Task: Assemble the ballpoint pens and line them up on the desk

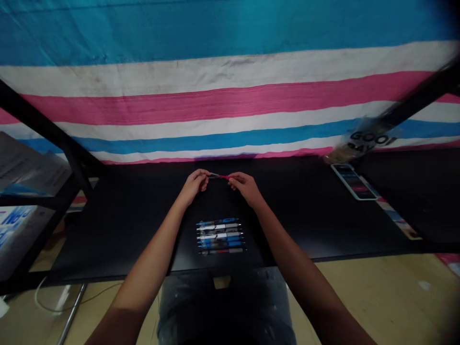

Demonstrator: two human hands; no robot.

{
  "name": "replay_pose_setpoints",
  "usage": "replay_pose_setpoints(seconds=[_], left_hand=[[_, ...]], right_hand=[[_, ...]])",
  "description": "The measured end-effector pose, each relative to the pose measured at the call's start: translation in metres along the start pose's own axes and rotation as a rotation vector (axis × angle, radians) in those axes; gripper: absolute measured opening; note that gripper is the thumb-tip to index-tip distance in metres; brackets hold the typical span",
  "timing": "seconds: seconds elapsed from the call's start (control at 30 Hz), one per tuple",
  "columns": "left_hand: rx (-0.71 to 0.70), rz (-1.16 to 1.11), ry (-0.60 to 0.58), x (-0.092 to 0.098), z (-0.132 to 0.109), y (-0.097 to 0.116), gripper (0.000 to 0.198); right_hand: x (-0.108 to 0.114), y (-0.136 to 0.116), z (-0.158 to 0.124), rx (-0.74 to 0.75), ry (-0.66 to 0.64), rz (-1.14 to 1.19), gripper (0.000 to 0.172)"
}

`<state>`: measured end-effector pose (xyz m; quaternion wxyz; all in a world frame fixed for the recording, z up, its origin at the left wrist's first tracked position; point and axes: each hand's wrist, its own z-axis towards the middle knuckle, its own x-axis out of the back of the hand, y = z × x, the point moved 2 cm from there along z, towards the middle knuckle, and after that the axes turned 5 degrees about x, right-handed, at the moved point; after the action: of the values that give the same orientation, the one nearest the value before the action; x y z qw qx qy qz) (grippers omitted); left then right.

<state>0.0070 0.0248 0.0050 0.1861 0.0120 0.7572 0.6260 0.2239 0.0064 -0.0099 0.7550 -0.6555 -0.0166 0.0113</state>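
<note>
My left hand (195, 186) and my right hand (246, 187) meet at the far side of the black table (122, 230). Between them, they hold a slim pen with a pink barrel (219, 177) horizontally by its two ends. Its middle shows, while my fingers hide both tips. Nearer to me, several pens (220, 235) with blue, white and grey barrels lie side by side in a neat stack. Neither hand touches them.
A blue, white and pink striped tarpaulin (230, 115) hangs behind the table. A phone-like striped object (354, 182) lies at the right, and black frame bars (46, 129) cross both sides. Papers stand at the left, and a tan floor lies below.
</note>
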Motion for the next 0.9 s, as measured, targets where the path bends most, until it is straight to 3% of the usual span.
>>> replay_pose_setpoints(seconds=[0.9], left_hand=[[-0.013, 0.155, 0.038, 0.0019, 0.0022, -0.0042, 0.035]], right_hand=[[-0.0002, 0.0019, 0.0008, -0.004, 0.042, -0.002, 0.032]])
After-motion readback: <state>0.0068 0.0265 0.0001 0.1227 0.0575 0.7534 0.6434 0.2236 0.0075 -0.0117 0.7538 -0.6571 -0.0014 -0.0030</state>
